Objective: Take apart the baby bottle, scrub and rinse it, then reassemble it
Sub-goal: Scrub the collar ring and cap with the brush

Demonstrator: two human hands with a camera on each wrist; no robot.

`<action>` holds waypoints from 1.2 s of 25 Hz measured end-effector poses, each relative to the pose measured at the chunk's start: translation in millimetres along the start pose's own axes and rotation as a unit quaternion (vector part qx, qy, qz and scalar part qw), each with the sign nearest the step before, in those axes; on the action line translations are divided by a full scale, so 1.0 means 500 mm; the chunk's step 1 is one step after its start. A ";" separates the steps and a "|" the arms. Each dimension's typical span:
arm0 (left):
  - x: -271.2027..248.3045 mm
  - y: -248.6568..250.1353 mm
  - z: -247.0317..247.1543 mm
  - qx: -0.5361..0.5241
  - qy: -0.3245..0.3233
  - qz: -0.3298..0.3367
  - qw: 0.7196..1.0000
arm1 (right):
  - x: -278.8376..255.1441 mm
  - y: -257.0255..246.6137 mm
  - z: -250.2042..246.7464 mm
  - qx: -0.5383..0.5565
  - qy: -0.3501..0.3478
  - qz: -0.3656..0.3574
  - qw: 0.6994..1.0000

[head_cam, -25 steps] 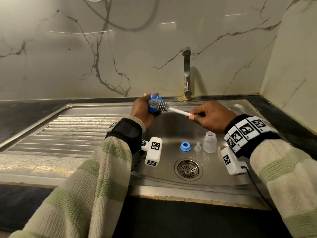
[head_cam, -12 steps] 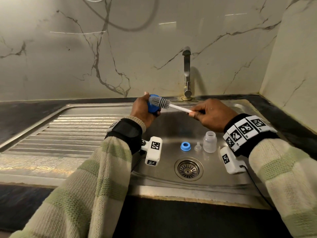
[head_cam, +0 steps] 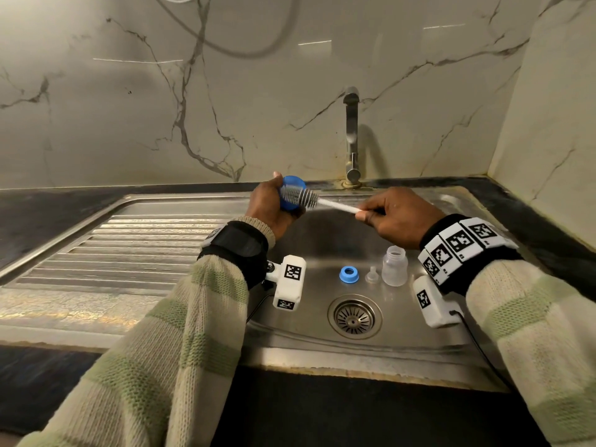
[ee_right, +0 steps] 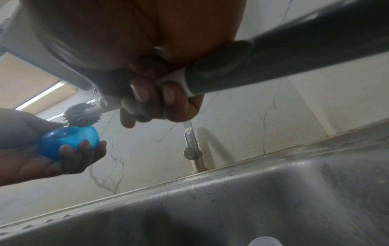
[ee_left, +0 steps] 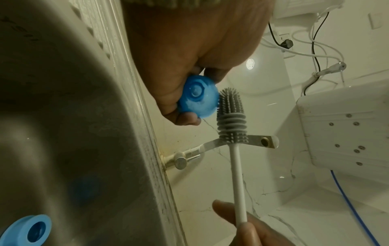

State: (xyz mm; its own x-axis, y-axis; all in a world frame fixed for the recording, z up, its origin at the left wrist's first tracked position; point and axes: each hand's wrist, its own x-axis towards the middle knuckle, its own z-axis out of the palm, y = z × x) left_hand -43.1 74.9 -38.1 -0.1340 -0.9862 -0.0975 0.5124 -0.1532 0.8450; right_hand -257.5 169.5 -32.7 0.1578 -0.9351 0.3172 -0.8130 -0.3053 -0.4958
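Here, over the sink (head_cam: 419,343), the left hand (head_cam: 269,208) has its fingers (ee_right: 84,149) curled round the blue cap (ee_left: 197,99), held up just in front of the tap (head_cam: 351,140). The right hand (head_cam: 396,216) grips the white handle of the brush (ee_left: 231,113), whose grey bristles touch the cap's side. Down in the basin (near the drain (head_cam: 354,317)) stand the clear bottle (head_cam: 394,266), the small teat (head_cam: 372,275) just beside it and the blue ring (head_cam: 348,274). Whether the basin is wet all over is hard to tell, though the right wrist view shows droplets on its rim.
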 end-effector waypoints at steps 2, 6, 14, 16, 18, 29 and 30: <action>-0.001 -0.002 -0.001 0.014 -0.007 -0.004 1.000 | 0.002 0.001 -0.003 0.001 0.021 -0.001 1.000; -0.009 0.001 -0.002 0.026 -0.025 -0.004 0.999 | 0.000 0.002 -0.007 0.005 0.022 -0.002 1.000; -0.005 -0.001 -0.001 0.026 0.004 -0.005 1.000 | -0.002 -0.001 -0.008 0.006 0.008 -0.004 1.000; -0.005 -0.003 -0.002 0.029 0.011 -0.005 1.000 | -0.001 0.001 -0.008 -0.011 0.001 0.002 1.000; -0.004 -0.005 -0.001 0.032 0.001 -0.010 0.999 | -0.001 0.005 -0.010 -0.017 0.015 0.015 1.000; -0.012 0.003 0.000 0.087 0.007 -0.001 0.996 | -0.003 0.005 -0.010 -0.001 0.010 0.006 1.000; -0.009 0.004 0.000 0.094 0.007 -0.001 0.996 | -0.004 0.003 -0.010 0.004 0.009 0.006 1.000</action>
State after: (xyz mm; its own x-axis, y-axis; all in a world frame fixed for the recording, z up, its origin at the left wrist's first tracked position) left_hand -41.7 79.1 -36.0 -0.1224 -0.9869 -0.1054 0.3438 -0.1418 0.9283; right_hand -261.8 171.8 -30.0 0.1382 -0.9354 0.3255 -0.8101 -0.2958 -0.5062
